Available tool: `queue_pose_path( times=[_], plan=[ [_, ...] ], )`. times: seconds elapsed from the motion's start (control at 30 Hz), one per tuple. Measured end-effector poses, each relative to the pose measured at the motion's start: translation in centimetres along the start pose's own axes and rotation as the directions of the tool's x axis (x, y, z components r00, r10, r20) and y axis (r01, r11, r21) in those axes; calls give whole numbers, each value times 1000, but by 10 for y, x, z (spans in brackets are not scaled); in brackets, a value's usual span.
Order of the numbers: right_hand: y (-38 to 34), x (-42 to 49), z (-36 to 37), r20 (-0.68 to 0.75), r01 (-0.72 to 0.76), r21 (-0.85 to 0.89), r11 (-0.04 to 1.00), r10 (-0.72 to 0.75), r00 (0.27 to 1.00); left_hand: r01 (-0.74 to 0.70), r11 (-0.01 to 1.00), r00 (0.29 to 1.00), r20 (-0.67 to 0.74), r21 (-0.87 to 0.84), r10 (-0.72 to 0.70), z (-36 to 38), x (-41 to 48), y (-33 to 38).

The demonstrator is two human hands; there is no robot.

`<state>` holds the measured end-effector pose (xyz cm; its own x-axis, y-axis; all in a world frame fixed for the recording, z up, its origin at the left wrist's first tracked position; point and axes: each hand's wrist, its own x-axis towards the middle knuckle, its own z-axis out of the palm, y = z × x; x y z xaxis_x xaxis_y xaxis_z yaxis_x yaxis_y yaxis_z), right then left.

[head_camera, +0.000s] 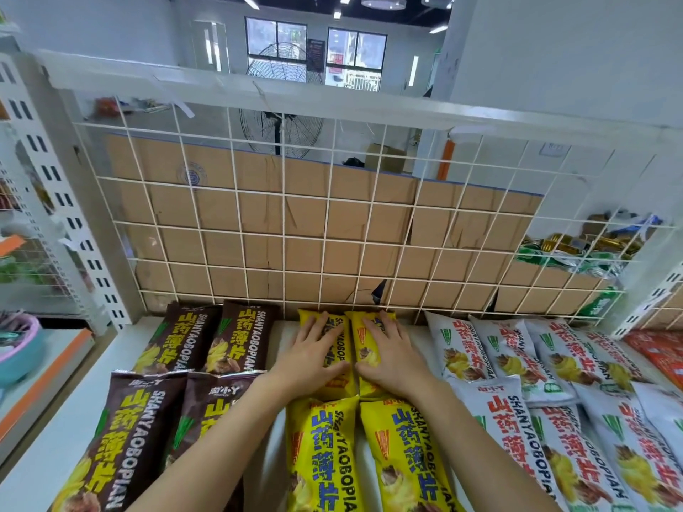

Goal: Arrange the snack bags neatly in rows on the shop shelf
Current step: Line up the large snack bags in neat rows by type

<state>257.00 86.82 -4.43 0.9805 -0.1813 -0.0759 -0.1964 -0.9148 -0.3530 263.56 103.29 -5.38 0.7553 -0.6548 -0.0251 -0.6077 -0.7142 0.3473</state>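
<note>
Both hands flat on the back pair of yellow bags, mid-shelf.

Far left on the white shelf (66, 437), four brown bags (236, 338) lie in two rows of two. Into the middle now: the left hand (314, 351) lies palm down, fingers straight and spread, on the back-left yellow bag (308, 317). Just beside it, the right hand (390, 351) lies just as flat on the back-right yellow bag (364, 341), thumbs nearly meeting over the seam. Both bags butt against the wire grid (295, 234), and two front yellow bags (321, 448) lie below the wrists. To the right, white bags (517, 356) overlap in slanted rows.
</note>
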Motion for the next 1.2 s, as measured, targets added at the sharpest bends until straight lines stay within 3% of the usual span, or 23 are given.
queue_pose_path(
  times=[0.13, 0.2, 0.33, 0.43, 0.57, 0.67, 0.77, 0.93, 1.2],
  plan=[
    [-6, -3, -1, -24, -33, 9, 999, 34, 999, 2, 997, 1000, -14, -73, -3, -3, -2, 1],
    [-7, -7, -4, -102, -32, 22, 999, 34, 994, -4, 991, 998, -67, -132, -5, -8, -7, 3],
    [-13, -24, -18, -303, 139, 115, 984, -98, 948, -59, 980, 977, -213, -192, 17, -23, -33, 11],
    [-24, -43, -24, -185, 268, 96, 959, -247, 951, -103, 963, 965, -258, -247, 37, -30, -64, 17],
    [-33, -53, -13, 4, 382, -55, 922, -383, 924, -133, 943, 966, -253, -307, 54, -21, -110, 22],
    [-39, -53, -5, 78, 355, -194, 915, -346, 935, -149, 936, 981, -167, -320, 99, -8, -137, 32],
    [-47, -52, -4, 115, 336, -250, 908, -317, 941, -133, 967, 987, -123, -219, 108, 6, -151, 41],
    [-50, -48, -4, 156, 292, -190, 938, -265, 952, -101, 991, 988, -126, -91, 89, 20, -162, 48],
    [-53, -47, -7, 123, 267, 97, 959, -278, 953, -132, 990, 980, -154, -41, 124, 22, -165, 49]
  ],
)
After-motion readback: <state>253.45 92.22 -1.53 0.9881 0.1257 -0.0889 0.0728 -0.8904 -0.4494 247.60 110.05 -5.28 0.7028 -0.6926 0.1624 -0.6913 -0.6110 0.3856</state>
